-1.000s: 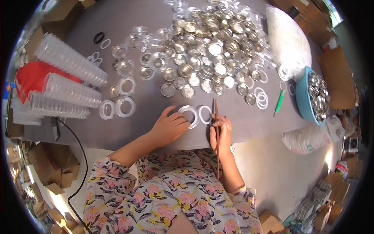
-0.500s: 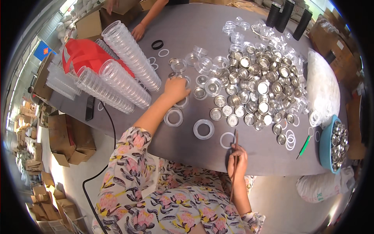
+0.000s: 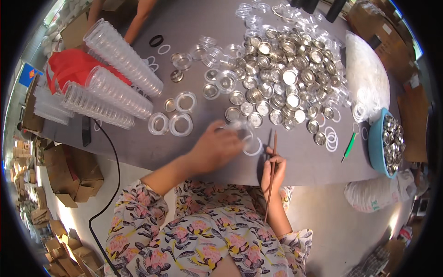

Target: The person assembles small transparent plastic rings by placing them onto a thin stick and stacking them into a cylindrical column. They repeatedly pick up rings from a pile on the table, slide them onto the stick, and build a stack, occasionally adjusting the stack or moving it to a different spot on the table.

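Observation:
My left hand (image 3: 216, 147) is blurred over the grey table (image 3: 138, 147), its fingers around a small clear round container (image 3: 239, 126). Just right of its fingertips a white ring (image 3: 253, 146) lies flat on the table. My right hand (image 3: 272, 168) rests at the table's near edge and grips a thin brown stick (image 3: 273, 152) that points away from me, beside the ring. A big heap of small round metal tins (image 3: 281, 78) and clear lids lies beyond both hands.
Long stacks of clear cups (image 3: 117, 78) lie at the left by a red bag (image 3: 69, 67). White rings (image 3: 180, 124) sit left of my hand. A blue bowl (image 3: 374, 143) of metal lids, a green tool (image 3: 349, 147) and a white bag (image 3: 367, 78) are right. Another person's arm (image 3: 136, 18) reaches in far left.
My left hand reached out to the far pile, then came back toward me to the white ring with a clear piece. My right hand kept the stick at the table's edge.

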`<state>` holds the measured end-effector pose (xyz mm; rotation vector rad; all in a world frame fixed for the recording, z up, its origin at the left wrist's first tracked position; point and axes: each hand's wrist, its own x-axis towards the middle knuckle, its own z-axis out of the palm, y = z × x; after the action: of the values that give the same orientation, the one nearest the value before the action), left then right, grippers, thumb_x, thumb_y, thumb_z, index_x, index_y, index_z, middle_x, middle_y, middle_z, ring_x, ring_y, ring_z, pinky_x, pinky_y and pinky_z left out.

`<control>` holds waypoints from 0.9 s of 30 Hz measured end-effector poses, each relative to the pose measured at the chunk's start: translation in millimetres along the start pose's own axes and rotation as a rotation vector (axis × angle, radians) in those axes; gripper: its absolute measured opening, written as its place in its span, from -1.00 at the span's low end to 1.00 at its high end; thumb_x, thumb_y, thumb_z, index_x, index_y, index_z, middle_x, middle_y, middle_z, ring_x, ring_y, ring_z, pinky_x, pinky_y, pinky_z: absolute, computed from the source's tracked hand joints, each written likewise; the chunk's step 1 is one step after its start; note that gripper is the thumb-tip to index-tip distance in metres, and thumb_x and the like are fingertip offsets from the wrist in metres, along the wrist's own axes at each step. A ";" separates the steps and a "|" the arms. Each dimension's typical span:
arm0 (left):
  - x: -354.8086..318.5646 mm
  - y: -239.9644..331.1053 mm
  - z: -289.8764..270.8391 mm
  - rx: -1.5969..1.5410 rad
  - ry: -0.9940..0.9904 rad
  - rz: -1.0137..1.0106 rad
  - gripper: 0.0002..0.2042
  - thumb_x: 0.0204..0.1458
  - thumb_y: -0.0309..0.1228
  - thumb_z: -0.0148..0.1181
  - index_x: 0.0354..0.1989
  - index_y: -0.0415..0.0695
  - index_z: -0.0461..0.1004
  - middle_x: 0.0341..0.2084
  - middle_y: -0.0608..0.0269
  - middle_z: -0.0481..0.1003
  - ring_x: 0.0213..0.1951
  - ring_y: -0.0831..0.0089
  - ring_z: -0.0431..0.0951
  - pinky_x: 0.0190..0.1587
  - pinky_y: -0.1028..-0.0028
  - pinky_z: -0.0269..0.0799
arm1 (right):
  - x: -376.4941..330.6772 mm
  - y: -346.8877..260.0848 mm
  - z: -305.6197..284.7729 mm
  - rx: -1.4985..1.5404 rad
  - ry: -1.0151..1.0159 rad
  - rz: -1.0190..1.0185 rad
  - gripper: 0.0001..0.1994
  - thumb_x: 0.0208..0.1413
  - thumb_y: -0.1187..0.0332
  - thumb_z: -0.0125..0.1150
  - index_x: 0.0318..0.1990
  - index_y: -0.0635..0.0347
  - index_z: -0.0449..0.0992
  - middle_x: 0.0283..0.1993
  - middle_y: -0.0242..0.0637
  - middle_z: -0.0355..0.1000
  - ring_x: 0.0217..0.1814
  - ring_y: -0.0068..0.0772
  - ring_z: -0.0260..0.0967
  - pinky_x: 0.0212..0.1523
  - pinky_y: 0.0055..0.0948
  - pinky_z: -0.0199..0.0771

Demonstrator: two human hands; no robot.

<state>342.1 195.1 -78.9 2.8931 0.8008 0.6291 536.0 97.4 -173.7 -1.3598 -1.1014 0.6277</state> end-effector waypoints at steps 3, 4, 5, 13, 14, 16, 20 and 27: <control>-19.8 33.2 11.6 -0.095 -0.062 0.063 -0.76 -0.15 -0.42 0.20 -0.23 0.02 0.48 -0.29 0.38 0.44 -0.08 0.43 0.40 0.09 0.24 0.18 | 0.2 5.2 -2.5 0.075 0.034 0.005 -0.89 0.08 0.56 -0.06 -0.27 0.22 0.17 -0.01 0.10 0.36 0.13 -0.17 0.26 0.13 -0.31 0.18; -28.8 32.7 12.9 -0.120 -0.094 0.052 -0.76 -0.16 -0.42 0.20 -0.23 0.02 0.48 -0.29 0.38 0.44 -0.08 0.43 0.40 0.08 0.25 0.18 | 0.6 6.3 -3.1 0.078 0.049 -0.005 -0.89 0.08 0.56 -0.06 -0.27 0.22 0.17 -0.01 0.09 0.36 0.13 -0.16 0.27 0.13 -0.30 0.19; -36.9 31.5 15.0 -0.145 -0.127 0.041 -0.76 -0.16 -0.43 0.20 -0.23 0.02 0.48 -0.29 0.37 0.44 -0.07 0.44 0.40 0.07 0.26 0.19 | -2.1 10.1 -6.1 -0.007 0.018 -0.070 -0.87 0.06 0.58 -0.03 -0.28 0.21 0.19 -0.01 0.06 0.36 0.11 -0.14 0.28 0.12 -0.29 0.20; -41.4 26.2 31.6 -0.148 -0.092 0.011 -0.78 -0.17 -0.41 0.19 -0.27 0.01 0.48 -0.33 0.39 0.39 -0.14 0.38 0.37 -0.07 0.32 0.22 | 31.8 -16.5 -1.2 -0.538 -0.341 -0.397 -0.79 -0.20 0.59 0.18 -0.38 0.19 0.33 -0.34 -0.18 0.36 -0.22 -0.07 0.28 -0.22 -0.24 0.27; -39.9 26.8 34.4 -0.140 -0.082 0.022 -0.78 -0.17 -0.41 0.18 -0.28 0.00 0.47 -0.33 0.40 0.39 -0.14 0.39 0.36 -0.09 0.33 0.22 | 30.4 -13.6 -4.6 -0.543 -0.331 -0.380 -0.80 -0.20 0.60 0.18 -0.38 0.19 0.33 -0.35 -0.18 0.36 -0.23 -0.07 0.28 -0.22 -0.25 0.27; -37.9 29.2 35.0 -0.177 -0.035 0.005 -0.76 -0.15 -0.40 0.19 -0.23 0.00 0.46 -0.31 0.39 0.39 -0.15 0.38 0.36 -0.09 0.34 0.22 | 27.9 -8.3 -10.7 -0.554 -0.316 -0.351 -0.80 -0.20 0.61 0.17 -0.38 0.20 0.33 -0.36 -0.18 0.36 -0.23 -0.06 0.28 -0.23 -0.25 0.28; -43.3 33.2 37.4 -0.229 0.092 -0.093 -0.70 -0.12 -0.39 0.20 -0.13 0.01 0.45 -0.23 0.36 0.39 -0.16 0.36 0.38 -0.09 0.37 0.22 | 17.7 -17.8 -14.8 -0.407 -0.183 -0.421 -0.83 -0.20 0.57 0.18 -0.41 0.20 0.34 -0.34 -0.19 0.35 -0.25 -0.08 0.28 -0.22 -0.25 0.31; -33.7 32.1 26.8 -0.094 0.264 -0.047 -0.66 -0.23 -0.48 0.28 -0.18 -0.02 0.48 -0.20 0.32 0.41 -0.21 0.37 0.40 -0.19 0.37 0.24 | 20.7 -54.7 -1.8 -0.391 -0.434 -0.500 -0.81 -0.23 0.55 0.19 -0.39 0.17 0.38 -0.33 -0.24 0.34 -0.25 -0.16 0.27 -0.22 -0.28 0.29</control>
<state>342.0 151.4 -110.1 2.7326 0.8386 1.0299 533.2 105.7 -115.8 -1.2206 -1.9182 0.3493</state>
